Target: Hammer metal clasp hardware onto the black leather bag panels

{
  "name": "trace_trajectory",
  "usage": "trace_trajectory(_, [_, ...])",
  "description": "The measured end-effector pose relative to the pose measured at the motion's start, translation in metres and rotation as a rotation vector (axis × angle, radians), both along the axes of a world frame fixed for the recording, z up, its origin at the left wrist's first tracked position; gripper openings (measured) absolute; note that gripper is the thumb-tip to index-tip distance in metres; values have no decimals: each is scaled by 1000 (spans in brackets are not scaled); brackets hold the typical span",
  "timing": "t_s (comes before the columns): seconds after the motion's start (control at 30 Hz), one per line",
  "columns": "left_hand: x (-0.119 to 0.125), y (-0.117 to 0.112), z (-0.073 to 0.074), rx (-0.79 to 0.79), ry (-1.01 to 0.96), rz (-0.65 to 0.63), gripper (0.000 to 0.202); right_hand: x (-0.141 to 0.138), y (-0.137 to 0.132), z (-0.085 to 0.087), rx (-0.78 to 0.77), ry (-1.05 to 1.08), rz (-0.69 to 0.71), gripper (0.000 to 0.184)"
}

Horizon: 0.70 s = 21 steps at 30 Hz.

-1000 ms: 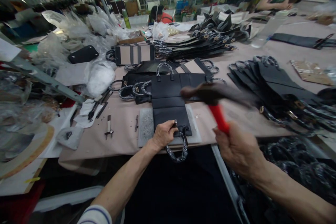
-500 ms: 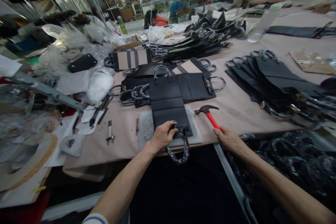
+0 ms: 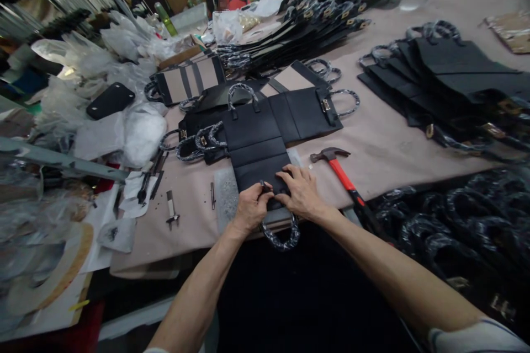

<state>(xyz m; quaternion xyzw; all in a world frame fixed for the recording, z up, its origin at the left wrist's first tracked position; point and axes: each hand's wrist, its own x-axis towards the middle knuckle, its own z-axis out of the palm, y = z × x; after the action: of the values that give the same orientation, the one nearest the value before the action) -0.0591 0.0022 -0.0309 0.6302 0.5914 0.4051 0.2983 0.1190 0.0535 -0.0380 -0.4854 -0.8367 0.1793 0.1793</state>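
A black leather bag panel [image 3: 255, 146] lies flat in front of me, with a plastic-wrapped handle [image 3: 284, 244] hanging over the table edge. My left hand [image 3: 250, 207] is closed over its near end, pinching a short dark metal rod [image 3: 263, 184]; the lower tip is hidden. Close beside it, my right hand [image 3: 301, 192] rests on the panel with fingers spread, its thumb near the left fingertips. The claw hammer [image 3: 342, 174] with a red and black handle lies to the right, apart from both hands. A pale slab [image 3: 226, 196] sits under the panel.
More black bag pieces [image 3: 306, 113] lie behind, with a stack [image 3: 447, 69] to the right. On the left are a caliper-like metal tool [image 3: 171, 210], a thin rod [image 3: 212, 196] and plastic bags [image 3: 143, 132]. Wrapped handles [image 3: 439, 226] fill the space below right.
My right hand has let go of the hammer, leaving it on the table, and moved left onto the bag panel. My left hand still pinches the rod. The view has tilted down.
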Motion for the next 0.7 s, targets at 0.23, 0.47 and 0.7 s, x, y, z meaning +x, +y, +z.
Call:
trace_trajectory(0.23, [-24,10,3,-67,-469,288,26,5,-3,-9,-38,53,-16,53])
trace_trajectory(0.47, [-18,-15,1,-19,-191,217,13,6,-4,-8,-40,24,17,59])
trace_trajectory(0.7, [-51,-17,-8,-8,-340,488,30,7,-5,-7,-23,3,27,59])
